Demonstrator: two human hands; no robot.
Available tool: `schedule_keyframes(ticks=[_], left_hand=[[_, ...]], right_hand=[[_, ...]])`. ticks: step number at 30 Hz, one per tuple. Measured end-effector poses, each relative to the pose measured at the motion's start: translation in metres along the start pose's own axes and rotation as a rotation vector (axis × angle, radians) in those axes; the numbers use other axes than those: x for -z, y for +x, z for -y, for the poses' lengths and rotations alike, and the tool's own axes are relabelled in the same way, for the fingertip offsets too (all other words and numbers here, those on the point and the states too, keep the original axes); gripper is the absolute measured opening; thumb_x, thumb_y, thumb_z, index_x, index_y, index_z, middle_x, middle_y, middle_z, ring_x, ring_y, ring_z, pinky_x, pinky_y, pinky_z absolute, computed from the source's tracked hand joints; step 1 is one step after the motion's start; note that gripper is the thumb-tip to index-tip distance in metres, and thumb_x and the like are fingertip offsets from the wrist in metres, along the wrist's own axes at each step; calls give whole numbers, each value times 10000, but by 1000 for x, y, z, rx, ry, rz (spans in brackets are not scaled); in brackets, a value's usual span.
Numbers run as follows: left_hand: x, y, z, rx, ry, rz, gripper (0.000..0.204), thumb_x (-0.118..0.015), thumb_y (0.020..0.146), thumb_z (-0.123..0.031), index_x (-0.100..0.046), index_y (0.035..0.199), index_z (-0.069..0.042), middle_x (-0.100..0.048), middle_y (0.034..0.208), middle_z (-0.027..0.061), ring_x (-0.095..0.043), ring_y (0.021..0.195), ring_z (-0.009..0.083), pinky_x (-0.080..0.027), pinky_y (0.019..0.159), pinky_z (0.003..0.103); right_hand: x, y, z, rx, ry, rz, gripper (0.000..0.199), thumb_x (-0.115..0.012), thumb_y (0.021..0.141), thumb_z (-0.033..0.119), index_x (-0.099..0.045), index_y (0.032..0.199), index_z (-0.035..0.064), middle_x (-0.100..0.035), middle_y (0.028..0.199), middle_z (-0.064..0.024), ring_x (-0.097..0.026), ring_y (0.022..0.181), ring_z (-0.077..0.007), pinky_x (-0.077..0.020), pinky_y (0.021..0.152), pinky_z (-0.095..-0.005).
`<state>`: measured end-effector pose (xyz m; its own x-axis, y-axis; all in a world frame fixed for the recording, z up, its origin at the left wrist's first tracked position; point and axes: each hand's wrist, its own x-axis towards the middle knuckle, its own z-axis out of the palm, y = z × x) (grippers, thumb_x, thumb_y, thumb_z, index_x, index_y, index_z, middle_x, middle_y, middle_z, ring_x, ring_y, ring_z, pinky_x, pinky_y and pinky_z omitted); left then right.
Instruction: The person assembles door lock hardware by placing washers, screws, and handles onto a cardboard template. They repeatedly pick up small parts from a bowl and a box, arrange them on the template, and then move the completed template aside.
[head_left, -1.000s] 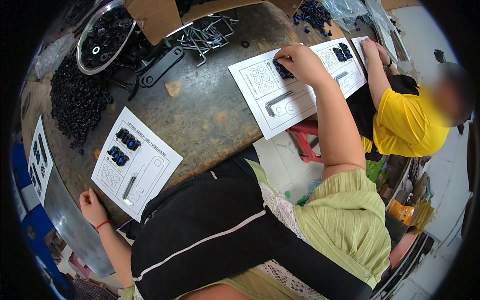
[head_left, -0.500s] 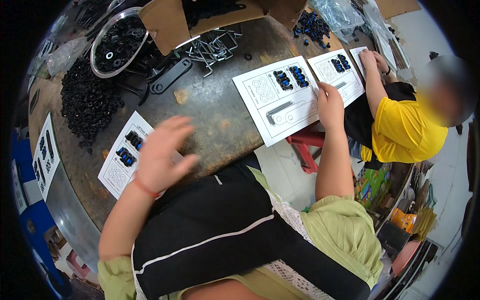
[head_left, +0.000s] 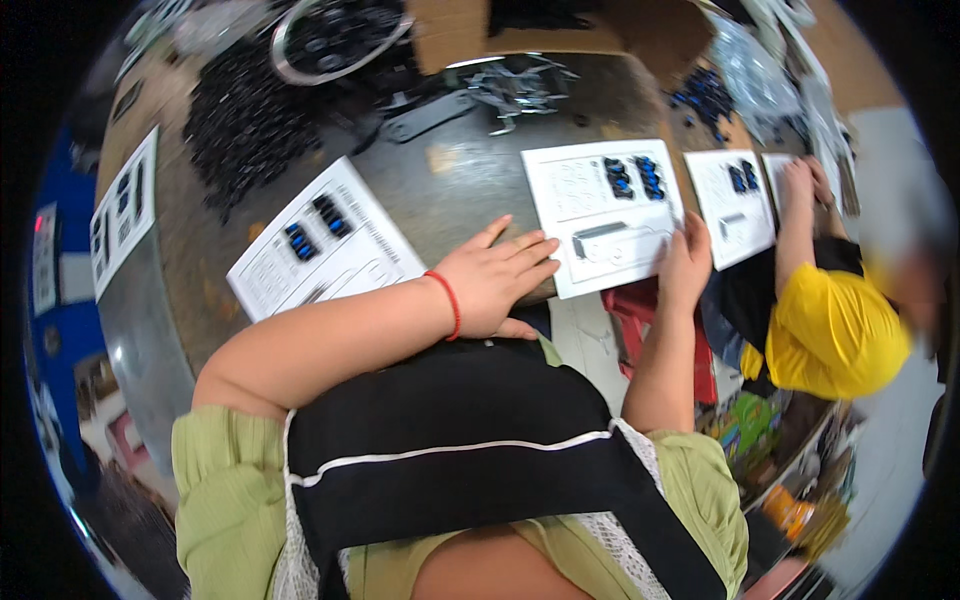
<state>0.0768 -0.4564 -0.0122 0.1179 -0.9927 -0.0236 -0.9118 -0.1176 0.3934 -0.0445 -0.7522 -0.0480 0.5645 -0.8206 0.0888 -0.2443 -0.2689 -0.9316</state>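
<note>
A white printed sheet (head_left: 560, 185) overhangs the table's near edge. On it are two groups of black screws (head_left: 634, 178) with blue patches, and dark hex keys (head_left: 600, 236) below them. My right hand (head_left: 686, 262) grips the sheet's right edge, thumb and fingers closed on it. My left hand (head_left: 497, 283) is spread flat, fingertips at the sheet's lower left edge. Left of that hand lies another printed sheet (head_left: 345, 185) with two screw groups; my left forearm covers its lower part.
A co-worker in yellow (head_left: 830, 330) handles a sheet at right, beside a similar sheet (head_left: 752, 245). Another sheet (head_left: 140, 190) lies far left. Behind are black small parts (head_left: 245, 120), a metal bowl (head_left: 285, 65), hex keys (head_left: 515, 90), a cardboard box (head_left: 660, 35) and loose screws (head_left: 705, 100).
My left hand has moved right, from over the left sheet to the edge of the middle one. My right hand has shifted down along that sheet's right edge. The view has shifted too.
</note>
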Motion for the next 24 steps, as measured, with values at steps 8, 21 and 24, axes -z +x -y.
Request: schedule_keyframes(ticks=[8, 21, 24], left_hand=[[-1, -73, 8, 148, 63, -9, 870, -560, 863, -654, -379, 1480, -68, -301, 1579, 108, -269, 1467, 234, -132, 1204, 520], [-3, -139, -3, 304, -77, -88, 812, -644, 879, -511, -386, 1443, 12, -307, 1545, 202, -303, 1437, 325, -295, 1166, 444], [-2, -147, -5, 299, -112, -103, 799, -679, 857, -480, -408, 1423, 15, -330, 1532, 199, -333, 1419, 329, -305, 1158, 446]], right_hand=[[-48, -46, 20, 72, -14, 128, 414, -503, 908, -18, -490, 1319, -66, -560, 1300, -177, -560, 1179, -233, -432, 1002, -326], [-91, -79, 32, 88, 42, 306, 426, -539, 883, 14, -521, 1304, -51, -559, 1290, -199, -555, 1177, -264, -414, 1023, -362], [-91, -84, 33, 153, -103, 312, 411, -555, 869, 34, -544, 1271, -51, -593, 1240, -192, -562, 1174, -288, -411, 1028, -369]])
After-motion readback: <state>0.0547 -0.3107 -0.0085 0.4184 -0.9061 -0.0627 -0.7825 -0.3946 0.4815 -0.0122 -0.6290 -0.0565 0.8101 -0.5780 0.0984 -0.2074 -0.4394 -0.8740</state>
